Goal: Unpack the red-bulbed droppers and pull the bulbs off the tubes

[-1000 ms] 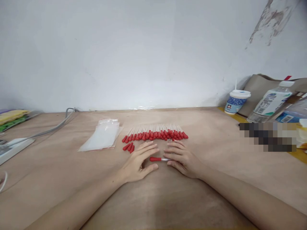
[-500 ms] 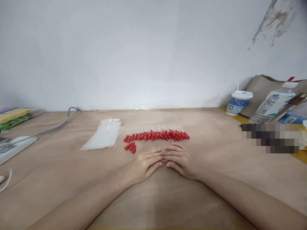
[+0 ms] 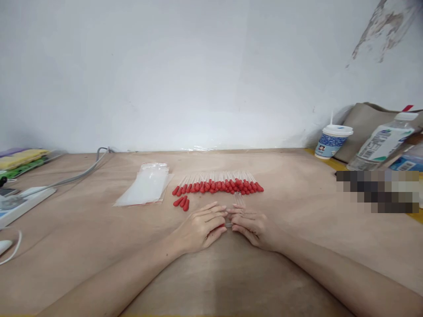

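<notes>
My left hand (image 3: 205,226) rests low over the table with its fingers closed around a red rubber bulb, of which only a sliver shows. Opposite it, fingertips almost touching, my right hand (image 3: 255,226) is closed on the glass tube of the same dropper (image 3: 228,225). Just beyond the right fingers lie several bare glass tubes (image 3: 239,200), their near ends hidden by the hand. Past both hands stretches a row of red-bulbed droppers (image 3: 218,186), tubes pointing to the wall. Three loose red bulbs (image 3: 183,202) sit beyond the left hand.
Clear zip bags (image 3: 145,185) are stacked left of the droppers. At far left are a power strip (image 3: 29,200) with a grey cable and coloured foam pieces (image 3: 24,159). A paper cup (image 3: 332,143), a plastic bottle (image 3: 383,141) and a bag (image 3: 353,123) stand at right.
Both hands have come slightly nearer to me, still on the dropper. More of the bare glass tubes shows past my right fingers. The whole view has shifted a little.
</notes>
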Available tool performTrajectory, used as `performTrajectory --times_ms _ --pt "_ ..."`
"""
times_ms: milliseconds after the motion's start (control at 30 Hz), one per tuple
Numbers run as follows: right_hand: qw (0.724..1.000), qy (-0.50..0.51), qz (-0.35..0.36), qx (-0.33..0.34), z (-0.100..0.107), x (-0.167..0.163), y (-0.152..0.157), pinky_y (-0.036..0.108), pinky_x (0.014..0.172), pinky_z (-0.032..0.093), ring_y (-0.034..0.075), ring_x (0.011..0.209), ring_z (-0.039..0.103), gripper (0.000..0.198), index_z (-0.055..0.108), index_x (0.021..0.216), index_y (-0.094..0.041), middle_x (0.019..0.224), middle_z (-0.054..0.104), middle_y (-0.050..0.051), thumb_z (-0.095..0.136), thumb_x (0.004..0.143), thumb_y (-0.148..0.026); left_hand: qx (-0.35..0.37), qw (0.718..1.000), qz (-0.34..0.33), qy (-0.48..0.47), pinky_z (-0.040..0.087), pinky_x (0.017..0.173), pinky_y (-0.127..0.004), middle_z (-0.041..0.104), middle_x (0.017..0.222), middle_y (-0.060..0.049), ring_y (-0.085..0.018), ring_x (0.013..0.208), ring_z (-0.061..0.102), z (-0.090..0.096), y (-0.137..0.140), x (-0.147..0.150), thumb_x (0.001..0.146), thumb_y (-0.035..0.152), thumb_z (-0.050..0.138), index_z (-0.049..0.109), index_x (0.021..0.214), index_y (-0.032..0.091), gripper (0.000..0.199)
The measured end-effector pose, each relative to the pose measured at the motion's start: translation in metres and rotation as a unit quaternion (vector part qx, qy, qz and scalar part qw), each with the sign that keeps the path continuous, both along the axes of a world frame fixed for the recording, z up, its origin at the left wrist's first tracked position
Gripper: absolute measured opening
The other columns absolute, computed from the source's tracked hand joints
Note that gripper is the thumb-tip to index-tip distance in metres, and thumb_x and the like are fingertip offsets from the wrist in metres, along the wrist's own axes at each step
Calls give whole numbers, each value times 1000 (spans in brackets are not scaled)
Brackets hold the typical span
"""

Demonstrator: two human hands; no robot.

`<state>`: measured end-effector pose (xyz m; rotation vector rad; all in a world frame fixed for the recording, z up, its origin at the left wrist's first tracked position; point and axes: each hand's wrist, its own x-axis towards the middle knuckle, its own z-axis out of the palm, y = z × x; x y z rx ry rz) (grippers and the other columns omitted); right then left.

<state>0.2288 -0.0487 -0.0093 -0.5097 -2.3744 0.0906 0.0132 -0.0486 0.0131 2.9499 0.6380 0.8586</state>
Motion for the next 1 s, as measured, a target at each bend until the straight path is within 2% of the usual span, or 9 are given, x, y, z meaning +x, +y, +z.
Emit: performTrajectory --times_ms 200,433,800,1000 --pt "1000 -13 -10 13 0 0 -4 35 101 39 15 108 54 15 57 92 -17 97 65 7 43 87 -17 4 1000 -4 9 34 105 -39 67 98 -6 -18 113 51 -1 0 -1 87 19 42 58 93 15 18" --pt "999 -16 -12 34 -1 0 -4 35 100 41 15 104 56 15 57 91 -17 92 66 6 43 87 -17 -18 1000 -11 18 29 108 -41 66 97 -5 -18 114 50 0 -1 -4 87 18 43 58 94 15 17" --pt "997 -1 -14 74 0 2 -5 35 99 43 16 103 56 10 57 84 -15 85 66 5 47 85 -13 -43 999 -19 4 30 107 -41 66 97 -6 -18 113 51 -4 0 -8 87 15 43 57 95 15 17" --pt "996 1 -10 84 1 4 -6 35 100 42 16 104 56 9 57 87 -13 84 67 6 50 83 -11 -43 999 -22 -2 32 106 -39 66 98 -6 -17 112 52 -4 0 -10 86 15 44 57 96 15 17"
